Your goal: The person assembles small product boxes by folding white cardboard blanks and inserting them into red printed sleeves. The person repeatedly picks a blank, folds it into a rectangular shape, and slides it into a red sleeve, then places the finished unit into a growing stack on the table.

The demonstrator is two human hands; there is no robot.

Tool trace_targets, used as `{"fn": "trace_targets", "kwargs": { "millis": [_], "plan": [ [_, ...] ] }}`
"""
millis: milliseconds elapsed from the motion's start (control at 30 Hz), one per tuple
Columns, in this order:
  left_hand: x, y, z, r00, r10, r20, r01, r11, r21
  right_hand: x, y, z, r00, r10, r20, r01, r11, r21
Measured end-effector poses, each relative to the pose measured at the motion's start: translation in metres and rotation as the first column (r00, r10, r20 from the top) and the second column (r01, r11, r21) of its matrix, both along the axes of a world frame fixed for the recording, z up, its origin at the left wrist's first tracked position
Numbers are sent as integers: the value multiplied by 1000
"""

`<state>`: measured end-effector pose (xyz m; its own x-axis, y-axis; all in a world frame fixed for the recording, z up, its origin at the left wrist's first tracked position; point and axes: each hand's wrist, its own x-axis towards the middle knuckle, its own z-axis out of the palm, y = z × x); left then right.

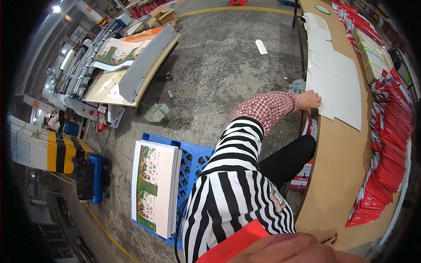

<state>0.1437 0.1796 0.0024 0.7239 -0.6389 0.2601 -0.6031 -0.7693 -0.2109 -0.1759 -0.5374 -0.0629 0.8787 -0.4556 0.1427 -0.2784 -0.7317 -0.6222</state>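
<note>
My left arm, in a black-and-white striped sleeve with a red checked oversleeve, reaches out over the long brown table (330, 175). At the table's left side, my left hand (310, 100) has its fingers curled at the edge of a white sheet of card (338, 90). More flat white card (318, 28) lies farther along the same side, overlapping it. Only a sliver of what looks like my right hand (334, 239) shows at the near end of the table. Its fingers are mostly hidden.
Red flat packs (388, 153) fan out along the table's right side, with a banded bundle (372, 55) beyond. Left of me, printed sheets (153, 188) are stacked on a blue pallet (190, 158). A machine with a printed sheet on its slanted bed (112, 94) stands farther left.
</note>
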Motion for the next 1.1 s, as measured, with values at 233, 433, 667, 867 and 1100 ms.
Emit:
{"fn": "trace_targets", "kwargs": {
  "millis": [233, 433, 667, 867, 1100],
  "plan": [
    [26, 33, 36, 997, 48, 54, -59, 973, 225, 32, 16, 15, 992, 75, -98, -51, 973, 224],
    [-71, -118, 111, 795, -524, 305, 547, 837, 11, 14, 204, 172, 797, 498, 342, -210, 759, -616],
    [-282, -329, 20, 264, -960, -93, 459, 210, -863, -107, 166, 67, 817, 577, -8, -569, 803, -175],
    [-280, -301, -6, 553, -803, -225, 788, 591, -171, -183, 146, 68, 949, 316, 0, -301, 904, -303],
    [-268, -321, -37, 410, -877, -252, 759, 481, -439, -197, 126, 37, 999, 8, -34, -14, 985, -170]
  ]
}}
